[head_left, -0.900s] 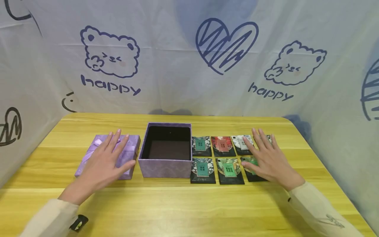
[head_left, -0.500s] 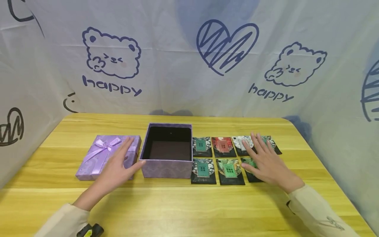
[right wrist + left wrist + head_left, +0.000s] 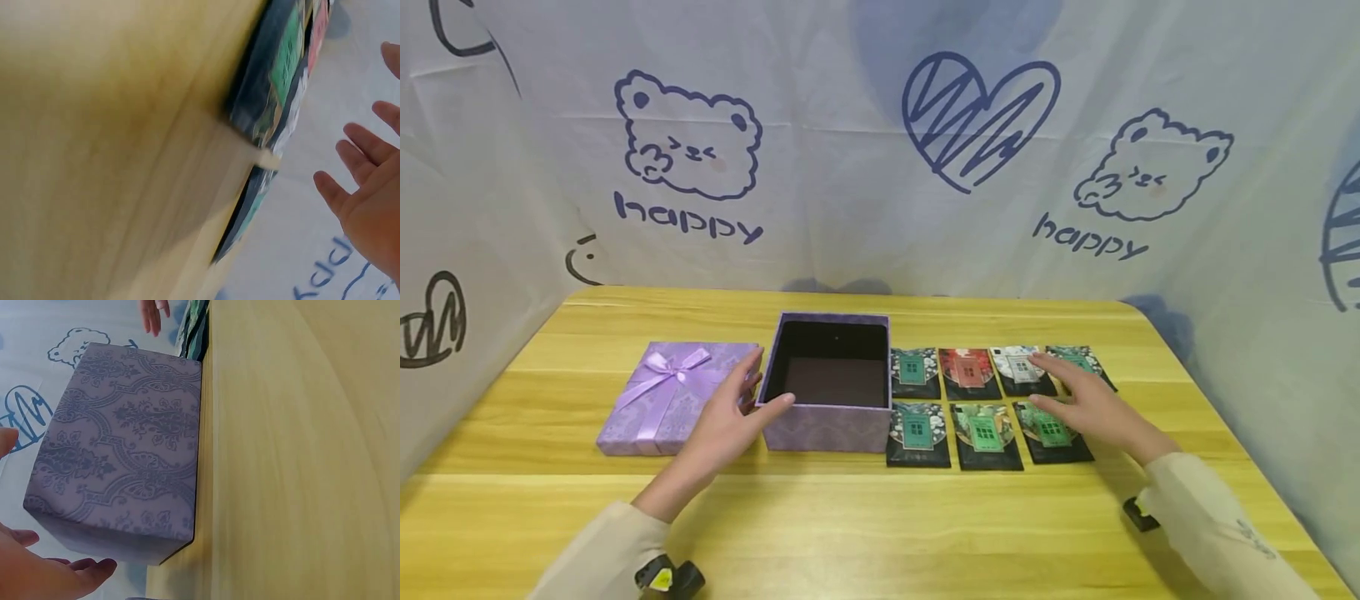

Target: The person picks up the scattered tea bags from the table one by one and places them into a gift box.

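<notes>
An open purple patterned gift box (image 3: 831,421) (image 3: 125,462) with a dark inside stands mid-table. My left hand (image 3: 758,390) (image 3: 81,575) spreads round its front left corner, thumb at the front rim, fingers along the left side; the left wrist view does not show firm contact. Several dark sachets (image 3: 985,433) (image 3: 275,94) lie in two rows right of the box. My right hand (image 3: 1063,392) (image 3: 369,187) hovers flat over the rightmost ones, fingers straight, holding nothing.
The box's purple lid (image 3: 673,398) with a ribbon bow lies flat left of the box, beside my left hand. All rests on a wooden table (image 3: 880,517) enclosed by white printed cloth (image 3: 880,167) at the back and both sides.
My left hand slid right off the lid to the box's front left corner. My right hand lowered and drew slightly right, uncovering the sachets beneath it.
</notes>
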`<state>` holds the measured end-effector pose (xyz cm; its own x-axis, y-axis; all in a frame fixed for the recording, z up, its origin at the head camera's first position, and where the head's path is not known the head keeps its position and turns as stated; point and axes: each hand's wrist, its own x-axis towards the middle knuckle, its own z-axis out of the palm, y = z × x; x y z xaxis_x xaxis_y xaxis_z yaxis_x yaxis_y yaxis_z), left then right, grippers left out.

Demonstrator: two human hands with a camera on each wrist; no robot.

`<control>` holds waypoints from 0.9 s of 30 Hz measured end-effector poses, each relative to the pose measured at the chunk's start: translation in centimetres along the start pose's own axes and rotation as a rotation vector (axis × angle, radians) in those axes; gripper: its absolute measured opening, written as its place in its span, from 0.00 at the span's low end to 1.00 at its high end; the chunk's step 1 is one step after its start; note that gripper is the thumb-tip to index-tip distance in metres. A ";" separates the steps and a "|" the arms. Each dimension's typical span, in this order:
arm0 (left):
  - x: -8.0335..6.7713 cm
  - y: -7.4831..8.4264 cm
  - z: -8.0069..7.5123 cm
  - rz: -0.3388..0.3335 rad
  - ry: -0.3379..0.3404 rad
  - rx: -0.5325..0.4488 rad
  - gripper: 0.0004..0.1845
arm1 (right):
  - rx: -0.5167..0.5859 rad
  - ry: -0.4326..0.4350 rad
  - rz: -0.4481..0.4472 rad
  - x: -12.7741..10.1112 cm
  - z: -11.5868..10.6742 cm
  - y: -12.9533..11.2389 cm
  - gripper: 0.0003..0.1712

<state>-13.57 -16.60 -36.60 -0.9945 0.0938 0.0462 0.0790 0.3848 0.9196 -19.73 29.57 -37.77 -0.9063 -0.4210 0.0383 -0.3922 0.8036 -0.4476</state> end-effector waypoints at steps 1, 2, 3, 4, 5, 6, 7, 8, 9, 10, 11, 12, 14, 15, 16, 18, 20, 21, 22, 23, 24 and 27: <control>0.1 -0.1 0.1 -0.005 -0.003 -0.015 0.44 | 0.011 0.003 0.007 0.0 -0.2 0.3 0.37; 0.2 -0.1 0.3 -0.006 -0.007 -0.029 0.45 | 0.024 0.006 0.018 0.0 -0.4 0.5 0.36; 0.2 -0.2 0.4 -0.007 -0.010 -0.041 0.44 | 0.031 0.009 0.028 0.1 -0.7 0.8 0.36; 0.3 -0.3 0.5 -0.008 -0.014 -0.059 0.44 | 0.040 0.008 0.041 0.2 -0.9 1.2 0.36; 0.3 -0.3 0.7 -0.004 -0.014 -0.078 0.44 | 0.046 0.003 0.052 0.3 -1.2 1.6 0.36; 0.3 -0.4 0.7 -0.007 -0.012 -0.086 0.44 | 0.050 -0.001 0.062 0.4 -1.5 2.0 0.36; 0.4 -0.4 0.8 -0.008 -0.008 -0.094 0.43 | 0.051 -0.008 0.071 0.6 -1.7 2.5 0.37; 0.4 -0.5 0.9 -0.010 -0.004 -0.100 0.43 | 0.056 -0.017 0.083 0.8 -2.0 3.0 0.37; 0.4 -0.5 1.0 -0.012 0.002 -0.104 0.43 | 0.054 -0.027 0.091 1.0 -2.2 3.5 0.38; 0.4 -0.6 1.1 -0.014 0.009 -0.106 0.43 | 0.056 -0.039 0.101 1.1 -2.5 4.0 0.39; 0.5 -0.6 1.2 -0.016 0.014 -0.099 0.42 | 0.049 -0.051 0.113 1.3 -2.7 4.5 0.40; 0.5 -0.6 1.3 -0.015 0.019 -0.093 0.43 | 0.047 -0.060 0.128 1.4 -2.9 5.0 0.41; 0.5 -0.7 1.4 -0.007 0.029 -0.093 0.43 | 0.047 -0.090 0.163 1.7 -3.3 5.9 0.43; 0.5 -0.7 1.4 -0.005 0.031 -0.094 0.43 | 0.051 -0.105 0.180 1.9 -3.5 6.3 0.44; 0.5 -0.6 1.5 -0.003 0.032 -0.095 0.43 | 0.058 -0.119 0.196 2.0 -3.7 6.6 0.45; 0.5 -0.6 1.5 0.000 0.034 -0.104 0.43 | 0.076 -0.148 0.215 2.3 -4.1 7.4 0.47; 0.4 -0.5 1.5 -0.003 0.037 -0.120 0.43 | 0.100 -0.178 0.221 2.5 -4.3 8.0 0.50; 0.4 -0.5 1.5 -0.005 0.039 -0.123 0.43 | 0.108 -0.193 0.219 2.6 -4.4 8.2 0.51; 0.4 -0.5 1.5 -0.005 0.041 -0.121 0.43 | 0.114 -0.206 0.218 2.7 -4.5 8.4 0.52; 0.4 -0.6 1.5 -0.004 0.045 -0.121 0.43 | 0.123 -0.223 0.220 2.8 -4.5 8.6 0.54; 0.4 -0.6 1.5 -0.004 0.047 -0.123 0.43 | 0.135 -0.239 0.226 2.9 -4.6 8.7 0.55; 0.4 -0.7 1.5 -0.004 0.052 -0.119 0.43 | 0.158 -0.280 0.245 3.1 -4.6 8.8 0.58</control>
<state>-13.95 -15.46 -37.85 -0.9972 0.0437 0.0599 0.0696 0.2730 0.9595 -26.77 37.29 -37.50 -0.8834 -0.3407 -0.3218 -0.1210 0.8292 -0.5457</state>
